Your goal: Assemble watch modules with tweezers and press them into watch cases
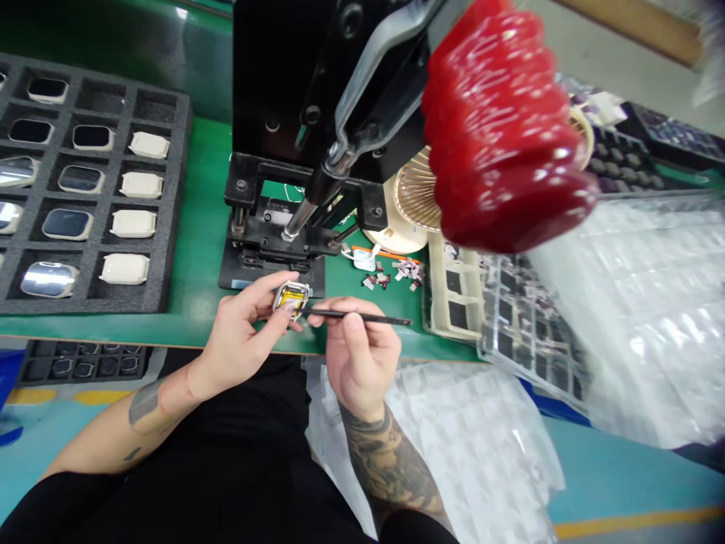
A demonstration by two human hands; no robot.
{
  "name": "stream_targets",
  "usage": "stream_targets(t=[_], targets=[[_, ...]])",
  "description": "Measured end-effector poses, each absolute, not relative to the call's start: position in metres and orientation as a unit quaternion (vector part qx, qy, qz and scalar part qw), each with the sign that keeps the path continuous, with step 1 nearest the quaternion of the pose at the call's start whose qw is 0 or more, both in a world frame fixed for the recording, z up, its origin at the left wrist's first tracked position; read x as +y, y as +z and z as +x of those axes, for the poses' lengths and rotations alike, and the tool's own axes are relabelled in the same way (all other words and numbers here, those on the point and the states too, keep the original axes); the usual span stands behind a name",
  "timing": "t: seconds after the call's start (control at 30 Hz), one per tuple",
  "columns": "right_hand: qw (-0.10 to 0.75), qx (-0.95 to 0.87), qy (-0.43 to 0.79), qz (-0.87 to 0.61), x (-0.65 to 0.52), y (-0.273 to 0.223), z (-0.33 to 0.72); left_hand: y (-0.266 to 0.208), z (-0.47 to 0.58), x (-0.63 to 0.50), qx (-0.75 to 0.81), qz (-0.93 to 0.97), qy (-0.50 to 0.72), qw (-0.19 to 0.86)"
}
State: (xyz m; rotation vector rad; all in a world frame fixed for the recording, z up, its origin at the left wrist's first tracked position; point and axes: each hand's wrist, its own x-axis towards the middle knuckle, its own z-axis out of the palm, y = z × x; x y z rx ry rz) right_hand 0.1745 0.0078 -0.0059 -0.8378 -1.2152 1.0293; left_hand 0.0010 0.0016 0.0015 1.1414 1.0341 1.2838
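An opened smartwatch case (294,296) with a yellow and silver inside is pinched between the thumb and fingers of my left hand (243,321), near the table's front edge. My right hand (362,355) grips a thin black stick-like tool (374,316), possibly tweezers or a pry tool. Its left end reaches the right side of the watch case; whether it touches the parts inside I cannot tell. Just behind my hands stands a black hand press (272,261) with a large red ribbed handle (504,143).
At left, a grey foam tray (178,174) holds several watch cases. Small loose parts (405,272) lie on the green table (204,189) beside a cream fan (413,196). Clear compartment trays (510,325) and plastic sheeting (640,325) crowd the right. A dark tray (84,361) sits below the table edge.
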Motion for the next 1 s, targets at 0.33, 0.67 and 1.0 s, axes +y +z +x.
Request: stream_targets(t=[0.33, 0.67, 1.0], targets=[[0.637, -0.542, 0.340, -0.430, 0.013, -0.016, 0.186, 0.004, 0.000, 0.003, 0.421, 0.430, 0.558, 0.572], [0.621, -0.599, 0.384, -0.329, 0.006, 0.052, 0.297, 0.007, -0.002, 0.003, 0.484, 0.407, 0.548, 0.547], [0.585, -0.594, -0.164, -0.527, 0.012, 0.040, 0.334, 0.000, -0.003, 0.002, 0.506, 0.540, 0.401, 0.541]])
